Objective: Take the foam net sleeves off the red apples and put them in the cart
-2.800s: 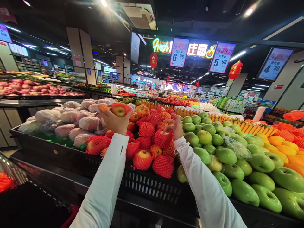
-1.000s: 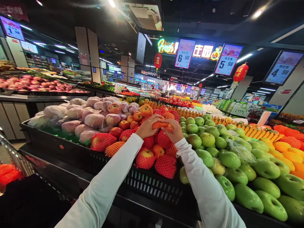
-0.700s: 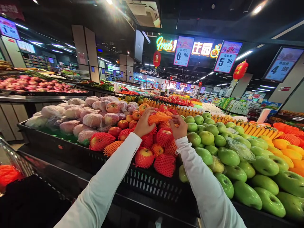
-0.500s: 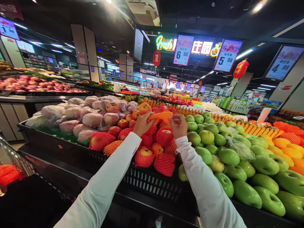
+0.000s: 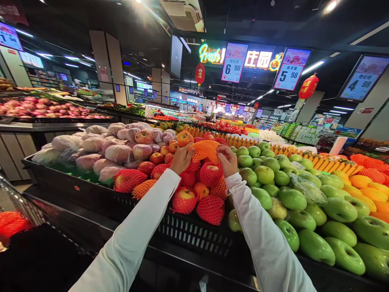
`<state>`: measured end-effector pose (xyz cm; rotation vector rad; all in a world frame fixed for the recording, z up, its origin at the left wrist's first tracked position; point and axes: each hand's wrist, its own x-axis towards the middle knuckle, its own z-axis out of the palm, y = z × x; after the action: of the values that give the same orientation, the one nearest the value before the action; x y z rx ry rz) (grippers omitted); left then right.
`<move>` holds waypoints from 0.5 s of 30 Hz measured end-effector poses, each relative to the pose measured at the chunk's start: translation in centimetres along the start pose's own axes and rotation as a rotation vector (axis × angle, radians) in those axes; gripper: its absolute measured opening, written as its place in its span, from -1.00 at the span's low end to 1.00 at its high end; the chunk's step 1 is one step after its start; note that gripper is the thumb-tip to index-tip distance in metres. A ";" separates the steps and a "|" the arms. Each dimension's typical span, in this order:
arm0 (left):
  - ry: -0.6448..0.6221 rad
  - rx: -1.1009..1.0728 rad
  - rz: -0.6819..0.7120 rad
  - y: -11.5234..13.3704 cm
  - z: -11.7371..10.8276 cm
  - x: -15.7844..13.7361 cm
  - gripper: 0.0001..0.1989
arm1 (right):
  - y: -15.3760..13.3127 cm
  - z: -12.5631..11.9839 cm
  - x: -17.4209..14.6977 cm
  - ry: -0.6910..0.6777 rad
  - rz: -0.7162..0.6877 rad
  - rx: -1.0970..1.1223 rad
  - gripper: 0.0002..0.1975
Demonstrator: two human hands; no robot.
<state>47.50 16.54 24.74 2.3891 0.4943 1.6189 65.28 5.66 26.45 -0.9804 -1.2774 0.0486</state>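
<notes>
Fingers of the left hand (image 5: 180, 161) are pinched nearly closed, the left end of the orange foam net (image 5: 206, 150) caught between thumb and fingertips. Net is spread between both hands, held up over the netted apples (image 5: 184, 200). Its right end is gripped by the right hand (image 5: 228, 161), fingers curled in; exact thumb contact can't be made out. Display, left to right: red-skinned produce (image 5: 42, 108) is piled on the far-left stand; wrapped fruit (image 5: 119, 155) is heaped nearer; bare red apples (image 5: 146, 167) are set next to it; netted apples are packed in the slotted black crate (image 5: 194, 235); green apples (image 5: 293, 200) are stacked just beside; oranges (image 5: 373, 196) are laid far right.
</notes>
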 end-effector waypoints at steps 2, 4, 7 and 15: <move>-0.007 -0.019 0.016 -0.2 0.1 0.0 -0.35 | 0.0 0.5 -0.3 -0.120 0.066 0.089 -0.65; -0.016 -0.025 0.025 -0.4 0.2 0.0 -0.37 | -0.1 1.0 -0.5 -0.205 0.104 0.142 -0.55; -0.023 0.006 -0.005 -0.4 0.4 0.0 -0.47 | -0.3 1.2 -0.7 -0.175 0.096 0.170 -0.53; 0.322 0.042 -0.155 -0.7 0.7 0.2 -0.55 | 0.2 0.3 -0.3 -0.087 0.066 0.111 -0.71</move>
<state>48.15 17.33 24.39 2.0640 0.7560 1.9445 65.08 5.78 26.06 -0.9329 -1.3079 0.2131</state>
